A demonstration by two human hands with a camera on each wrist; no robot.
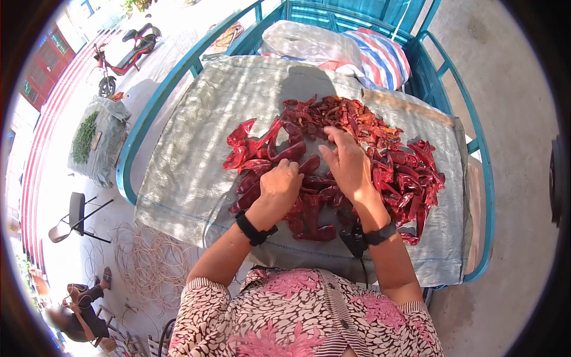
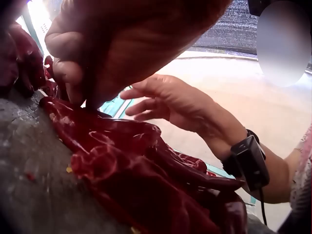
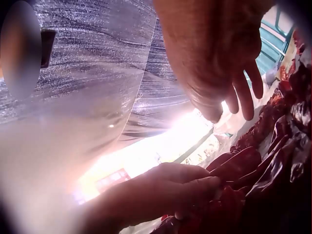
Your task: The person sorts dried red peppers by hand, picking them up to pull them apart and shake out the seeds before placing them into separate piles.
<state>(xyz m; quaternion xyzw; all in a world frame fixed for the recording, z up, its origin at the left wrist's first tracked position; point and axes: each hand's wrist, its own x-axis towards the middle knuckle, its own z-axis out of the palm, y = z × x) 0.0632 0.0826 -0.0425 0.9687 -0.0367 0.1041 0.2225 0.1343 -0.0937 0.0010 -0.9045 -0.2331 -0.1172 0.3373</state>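
Dried red peppers lie heaped on a pale woven sheet. My left hand is down at the left part of the heap, its fingers curled and pinching a long, dark red pepper in the left wrist view. My right hand hovers over the middle of the heap with the fingers loosely spread and holding nothing. In the right wrist view, the right hand's fingers hang apart above the peppers. Smaller, shrivelled peppers are beyond it, and glossy larger ones lie to its right.
The woven sheet covers a blue metal cart bed with side rails. Filled sacks sit at its far end. A wooden strip lies at the back right. To the left are a scooter, a folding chair and a person.
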